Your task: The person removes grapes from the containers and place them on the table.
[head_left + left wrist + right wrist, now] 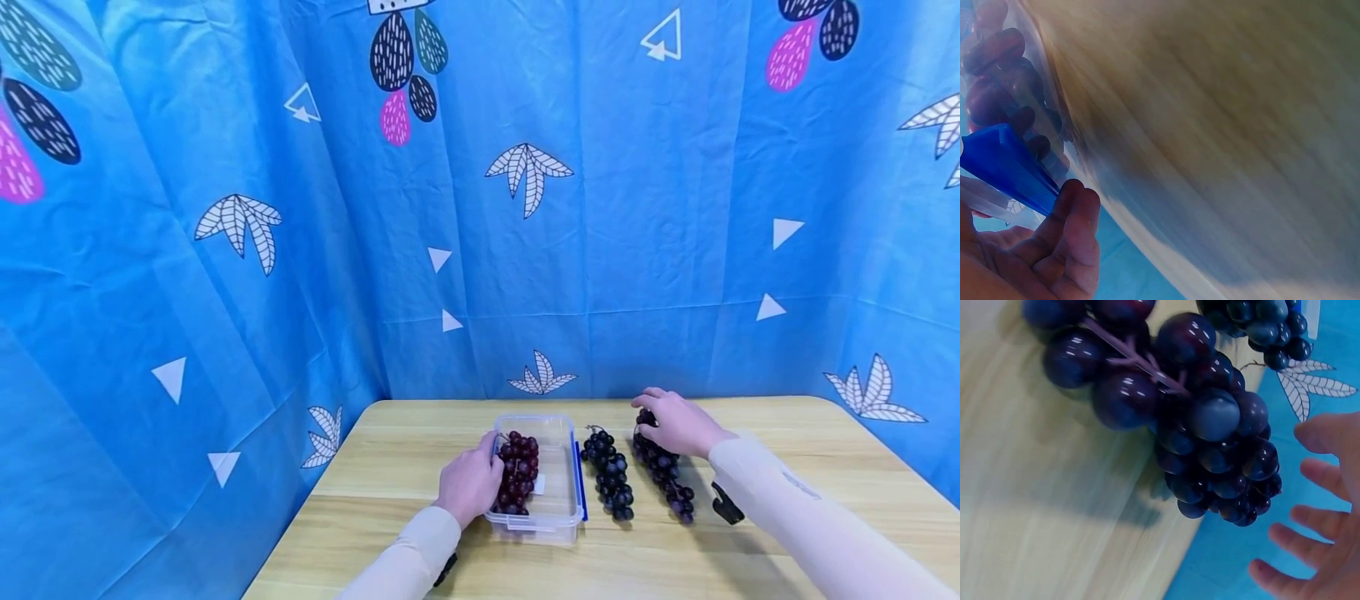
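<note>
Pale wooden table (750, 550) lies bare from its near edge up to the clear box (558, 500), where the left hand (471, 486) rests, fingers loosely curled at the box's left wall beside the red grapes (517, 472) inside. Right of the box lie one dark bunch (609, 474) and, farther right, a second bunch (663, 471). The right hand (677, 422), fingers spread and grasping nothing, hovers over that second bunch's far end, near the blue curtain (660, 250).

A light wooden table (787, 442) with rounded far corners carries everything; a clear plastic box (558, 500) with a blue clip on its right side stands near the front edge; just to its right a bunch of dark grapes (609, 475) lies on the bare wood; beside that, apparently not touching, lies a second, purplish bunch (667, 477).
</note>
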`<action>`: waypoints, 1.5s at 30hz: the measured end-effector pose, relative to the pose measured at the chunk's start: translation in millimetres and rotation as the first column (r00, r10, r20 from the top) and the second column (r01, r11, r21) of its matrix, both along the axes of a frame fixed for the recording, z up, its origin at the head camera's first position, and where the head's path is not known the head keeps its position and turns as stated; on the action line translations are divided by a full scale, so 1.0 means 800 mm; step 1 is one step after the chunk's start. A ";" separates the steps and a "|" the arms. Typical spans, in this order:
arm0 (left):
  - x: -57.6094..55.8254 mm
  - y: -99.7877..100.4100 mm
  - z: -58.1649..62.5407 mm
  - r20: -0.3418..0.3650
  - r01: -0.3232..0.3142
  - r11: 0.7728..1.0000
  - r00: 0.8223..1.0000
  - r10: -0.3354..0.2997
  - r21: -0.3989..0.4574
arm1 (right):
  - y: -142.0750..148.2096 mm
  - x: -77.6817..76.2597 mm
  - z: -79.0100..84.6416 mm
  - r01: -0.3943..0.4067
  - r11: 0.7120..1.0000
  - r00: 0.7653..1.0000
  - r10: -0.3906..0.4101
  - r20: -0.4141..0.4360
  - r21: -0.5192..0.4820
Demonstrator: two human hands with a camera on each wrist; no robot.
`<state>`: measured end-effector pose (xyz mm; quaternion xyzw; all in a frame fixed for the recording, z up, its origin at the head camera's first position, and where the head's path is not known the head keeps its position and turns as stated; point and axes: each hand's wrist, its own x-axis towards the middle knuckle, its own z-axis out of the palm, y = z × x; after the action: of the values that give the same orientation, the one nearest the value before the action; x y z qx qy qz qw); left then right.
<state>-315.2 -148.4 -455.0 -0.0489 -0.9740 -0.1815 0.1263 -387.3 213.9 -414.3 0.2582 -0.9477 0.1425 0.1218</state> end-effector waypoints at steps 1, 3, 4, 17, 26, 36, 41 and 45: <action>0.000 0.000 0.000 0.001 0.001 1.000 1.000 -0.001 0.001 | 0.000 0.003 0.000 0.002 1.000 1.000 -0.002 -0.017 0.004; 0.001 0.001 0.001 -0.006 0.004 1.000 1.000 -0.004 0.002 | 0.001 0.010 0.001 0.018 1.000 0.999 -0.017 -0.049 0.007; 0.001 0.001 0.002 -0.004 0.005 1.000 1.000 -0.005 0.005 | 0.002 0.012 0.002 0.032 0.999 0.998 -0.031 -0.061 0.002; 0.000 0.000 0.000 -0.008 0.008 1.000 1.000 -0.008 0.009 | 0.008 0.042 -0.007 0.221 0.975 0.960 -0.215 0.180 -0.014; 0.000 -0.002 -0.004 -0.023 0.002 1.000 1.000 -0.002 0.001 | 0.003 0.051 -0.016 0.184 0.982 0.915 -0.156 0.373 -0.040; -0.001 0.000 0.004 -0.010 0.014 1.000 1.000 -0.014 0.025 | 0.003 0.051 -0.030 0.186 0.982 0.931 -0.162 0.326 -0.042; 0.000 -0.001 0.001 -0.007 0.010 1.000 1.000 -0.010 0.024 | 0.002 0.052 -0.031 0.180 0.982 0.930 -0.150 0.334 -0.059; 0.001 -0.001 -0.002 -0.016 0.010 1.000 1.000 -0.010 0.024 | 0.003 0.055 -0.033 0.195 0.979 0.924 -0.161 0.345 -0.064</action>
<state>-314.4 -149.5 -456.8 -0.0537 -0.9705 -0.1934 0.1336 -343.5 216.3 -440.4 0.1365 -0.9660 0.2189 -0.0180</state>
